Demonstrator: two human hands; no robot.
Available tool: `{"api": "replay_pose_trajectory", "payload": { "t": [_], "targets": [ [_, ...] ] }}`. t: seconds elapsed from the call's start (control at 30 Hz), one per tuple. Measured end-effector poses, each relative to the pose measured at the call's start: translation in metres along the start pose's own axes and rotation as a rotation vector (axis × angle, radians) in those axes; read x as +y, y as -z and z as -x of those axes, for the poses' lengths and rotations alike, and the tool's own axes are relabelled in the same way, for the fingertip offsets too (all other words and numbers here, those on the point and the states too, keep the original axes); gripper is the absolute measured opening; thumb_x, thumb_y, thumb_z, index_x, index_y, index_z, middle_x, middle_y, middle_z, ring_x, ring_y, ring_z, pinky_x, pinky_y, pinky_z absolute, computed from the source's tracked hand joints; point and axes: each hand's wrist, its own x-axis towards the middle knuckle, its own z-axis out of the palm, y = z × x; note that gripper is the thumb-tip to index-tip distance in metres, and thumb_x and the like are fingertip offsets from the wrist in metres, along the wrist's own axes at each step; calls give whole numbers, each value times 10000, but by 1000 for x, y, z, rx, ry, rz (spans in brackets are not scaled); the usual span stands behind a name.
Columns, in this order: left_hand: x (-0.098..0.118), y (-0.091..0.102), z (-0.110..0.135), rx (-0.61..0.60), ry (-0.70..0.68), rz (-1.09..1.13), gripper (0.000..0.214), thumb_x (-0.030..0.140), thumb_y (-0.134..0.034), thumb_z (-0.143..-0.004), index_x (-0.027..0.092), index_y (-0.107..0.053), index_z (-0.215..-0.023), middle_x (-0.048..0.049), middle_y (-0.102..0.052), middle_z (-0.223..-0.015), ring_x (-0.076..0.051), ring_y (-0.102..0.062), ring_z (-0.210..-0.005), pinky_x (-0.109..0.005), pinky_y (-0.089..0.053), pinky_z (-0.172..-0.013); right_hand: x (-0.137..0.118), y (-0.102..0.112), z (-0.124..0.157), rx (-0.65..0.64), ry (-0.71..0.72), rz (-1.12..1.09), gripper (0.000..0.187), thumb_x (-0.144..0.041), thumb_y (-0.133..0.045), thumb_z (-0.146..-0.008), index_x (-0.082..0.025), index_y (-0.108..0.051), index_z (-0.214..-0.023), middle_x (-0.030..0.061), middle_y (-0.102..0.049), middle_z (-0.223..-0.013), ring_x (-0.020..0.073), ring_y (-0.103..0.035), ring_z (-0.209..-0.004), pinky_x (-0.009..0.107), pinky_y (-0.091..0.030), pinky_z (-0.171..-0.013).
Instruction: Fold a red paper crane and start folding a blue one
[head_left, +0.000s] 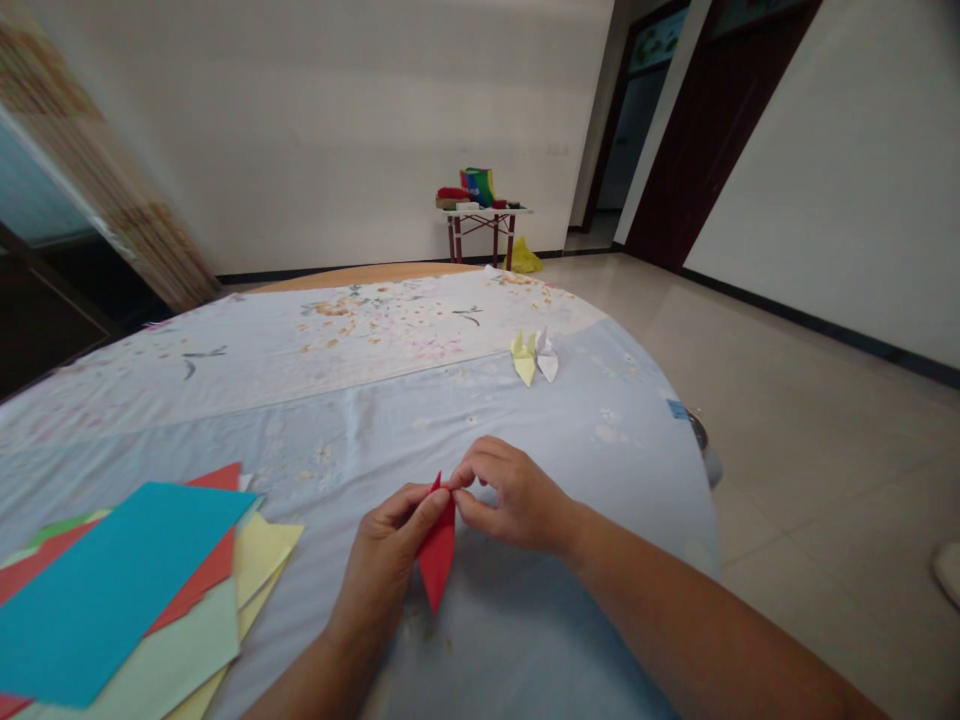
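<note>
A piece of folded red paper (437,568) hangs between my hands over the near part of the table, its long point facing down toward me. My left hand (399,525) is closed on it, thumb lying across the front near the top. From the right side, my right hand (514,495) pinches the paper's upper edge between thumb and forefinger. Small folds at the top are partly hidden by the fingertips. Farther off stand two folded paper figures, one yellow (524,358) and one white (547,356), side by side.
Loose coloured paper sheets lie at the left, a blue sheet (127,590) uppermost. A floral tablecloth (300,395) covers the round table. Against the far wall, a small table (487,211) holds a colourful bag (478,185). Beside its legs is a yellow plastic bag (527,258).
</note>
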Motion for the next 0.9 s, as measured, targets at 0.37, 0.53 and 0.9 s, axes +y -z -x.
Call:
{"api": "replay_pose_trajectory", "payload": {
  "t": [0.37, 0.53, 0.9],
  "targets": [
    [-4, 1, -2, 14, 8, 22, 239, 361, -690, -683, 174, -710, -831, -5, -665, -739, -105, -525, -598, -192, -380, -550, 1, -2, -1, -43, -49, -60, 48, -135, -563, -740, -163, -573, -778, 4, -546, -713, 117, -489, -702, 224, -397, -665],
    [-6, 0, -3, 35, 62, 126, 234, 346, -706, -673, 170, -704, -827, 13, -652, -674, -93, -524, -595, -177, -386, -555, -2, -2, -2, -23, -90, -75, 32, -136, -568, -745, -159, -588, -757, -5, -543, -688, 103, -481, -666, 213, -386, -644],
    [0, -5, -2, 81, 162, 268, 272, 360, -753, -601, 140, -681, -743, 21, -630, -592, -74, -514, -518, -160, -382, -497, -1, -7, -1, 13, -168, -98, 32, -156, -585, -743, -153, -616, -748, -13, -545, -664, 91, -465, -621, 204, -376, -609]
  ]
}}
